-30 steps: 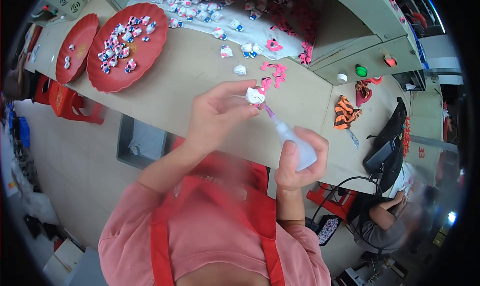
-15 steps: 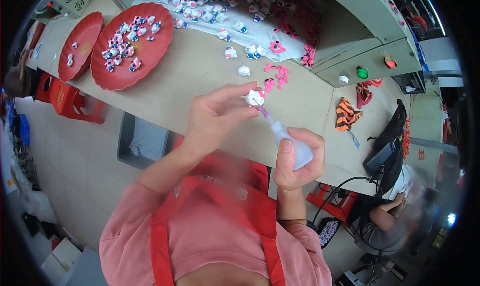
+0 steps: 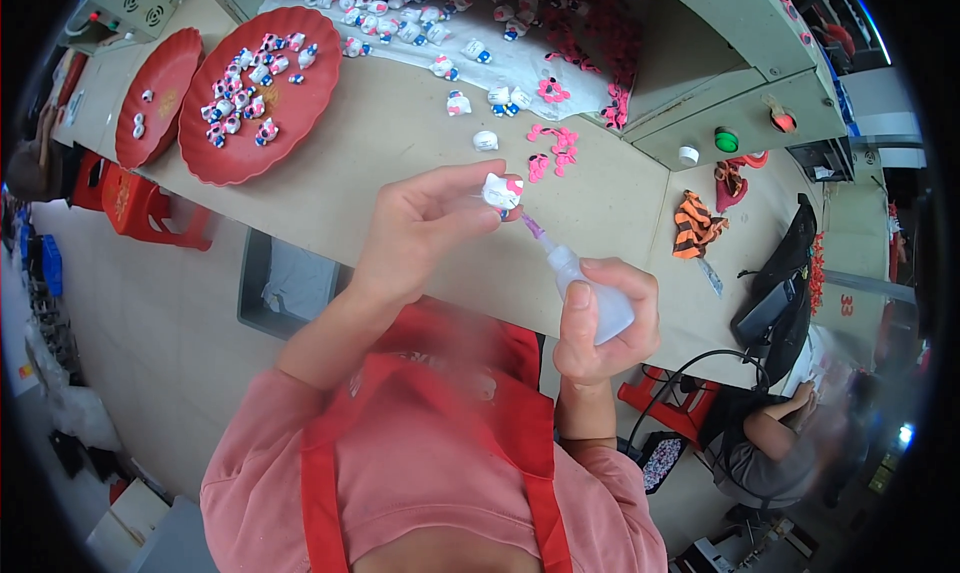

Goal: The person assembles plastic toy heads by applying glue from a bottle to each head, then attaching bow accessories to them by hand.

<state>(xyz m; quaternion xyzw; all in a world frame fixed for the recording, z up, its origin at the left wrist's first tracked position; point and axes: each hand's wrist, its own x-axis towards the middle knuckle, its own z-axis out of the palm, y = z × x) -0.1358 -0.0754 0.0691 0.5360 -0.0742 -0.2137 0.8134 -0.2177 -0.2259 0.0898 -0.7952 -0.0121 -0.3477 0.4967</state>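
Between the thumb and fingers of my left hand [image 3: 425,218] is a small white cat figurine [image 3: 502,191] with a pink bow, held above the worktable. My right hand [image 3: 605,323] is wrapped round a translucent squeeze bottle [image 3: 590,291] with a thin purple nozzle [image 3: 534,227]. The nozzle's tip points at the figurine's lower right side, a small gap away. Just beyond my left hand, a loose white head piece [image 3: 485,141] lies on the table, with several pink bow-shaped parts [image 3: 564,148] to its right.
Two red scalloped plates [image 3: 318,88] at the left hold figurines and white pieces. More figurines [image 3: 410,28] are heaped on white sheeting under a machine housing [image 3: 740,113]. A striped cloth [image 3: 692,228] and black bag [image 3: 780,283] lie to the right. Another person [image 3: 770,443] sits at lower right.
The bottle in my right hand has drawn slightly down and right, so its nozzle has come away from the figurine. My left hand has shifted a little left with the figurine, turning it slightly.
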